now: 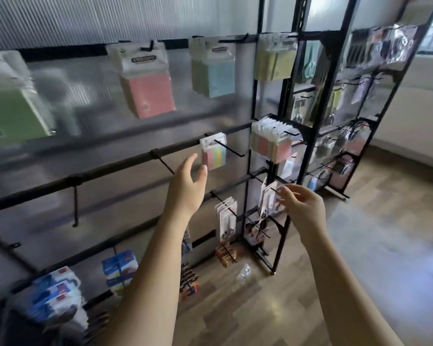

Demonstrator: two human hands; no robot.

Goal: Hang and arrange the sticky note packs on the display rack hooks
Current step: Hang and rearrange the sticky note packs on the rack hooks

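A small striped sticky note pack [214,151] hangs on a middle-rail hook of the black display rack [125,159]. My left hand [185,186] is open just below and left of it, fingers spread, holding nothing. A thick bunch of pink sticky note packs [271,143] fills the hook to the right. My right hand [303,208] hovers lower right with fingers loosely apart and empty. On the top rail hang a green pack [13,108], a pink pack [148,88], a blue-green pack [214,71] and a yellow pack [275,58].
Bare hooks [164,163] jut out from the middle rail left of the striped pack. Carded scissors [226,218] and blue packages [119,268] hang on lower rails. A second rack [360,96] stands to the right. A clear wrapper [244,273] lies on the wooden floor.
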